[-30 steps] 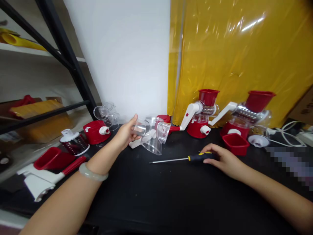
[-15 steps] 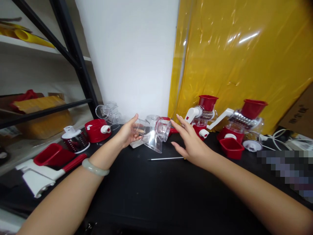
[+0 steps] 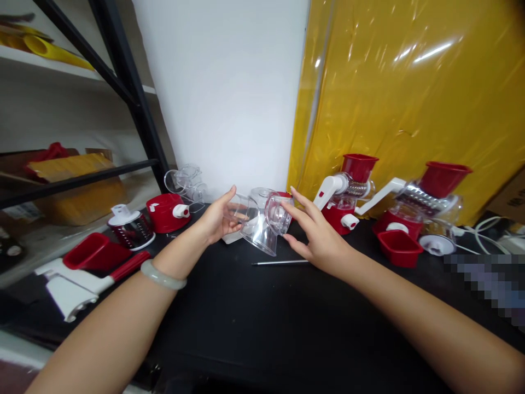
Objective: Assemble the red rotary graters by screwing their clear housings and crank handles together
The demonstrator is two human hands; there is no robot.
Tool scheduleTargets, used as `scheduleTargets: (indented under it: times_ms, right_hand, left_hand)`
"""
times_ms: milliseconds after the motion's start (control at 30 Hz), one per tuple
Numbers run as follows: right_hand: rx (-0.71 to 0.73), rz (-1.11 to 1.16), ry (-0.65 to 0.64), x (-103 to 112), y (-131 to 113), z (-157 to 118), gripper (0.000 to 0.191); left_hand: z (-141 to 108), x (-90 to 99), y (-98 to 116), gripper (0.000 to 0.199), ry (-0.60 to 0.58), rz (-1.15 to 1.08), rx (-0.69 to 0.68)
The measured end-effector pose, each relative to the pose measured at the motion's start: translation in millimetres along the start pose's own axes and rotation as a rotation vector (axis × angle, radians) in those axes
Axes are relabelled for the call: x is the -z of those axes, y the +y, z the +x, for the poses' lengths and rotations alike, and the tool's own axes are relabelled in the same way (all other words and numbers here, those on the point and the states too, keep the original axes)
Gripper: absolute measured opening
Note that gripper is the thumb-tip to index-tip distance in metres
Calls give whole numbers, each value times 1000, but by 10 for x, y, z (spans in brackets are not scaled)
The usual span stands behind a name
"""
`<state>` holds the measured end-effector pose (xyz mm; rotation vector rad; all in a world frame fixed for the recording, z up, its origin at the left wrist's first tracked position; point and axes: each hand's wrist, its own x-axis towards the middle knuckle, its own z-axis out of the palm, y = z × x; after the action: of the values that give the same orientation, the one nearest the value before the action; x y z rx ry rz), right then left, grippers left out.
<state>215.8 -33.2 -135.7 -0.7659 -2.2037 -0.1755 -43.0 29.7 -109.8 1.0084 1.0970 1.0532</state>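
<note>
Left hand (image 3: 215,221): fingers curled on one end of the clear plastic body (image 3: 262,235), gripping it, thumb up. Body sits between the two hands, flared mouth tilted downward. Right hand (image 3: 324,241): fingers spread in an open curve about the body's round end; contact hard to tell. Screwdriver (image 3: 279,262) on the table (image 3: 262,328), shaft just below the right fingertips, handle hidden. Left of the left fingers: red base (image 3: 164,214), grater drum (image 3: 132,230). Right of the right fingers: two graters with red hoppers (image 3: 360,167).
</note>
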Motion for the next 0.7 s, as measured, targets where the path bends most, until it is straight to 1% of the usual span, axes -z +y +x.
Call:
scheduleTargets:
  times_ms: [200, 700]
  right_hand:
    - [25, 2, 15, -10, 5, -24, 77]
    - [54, 30, 41, 11, -2, -61, 63]
  left_hand:
    - [1, -19, -15, 66, 19, 7, 14]
    - [-10, -54, -34, 60, -36, 4, 22]
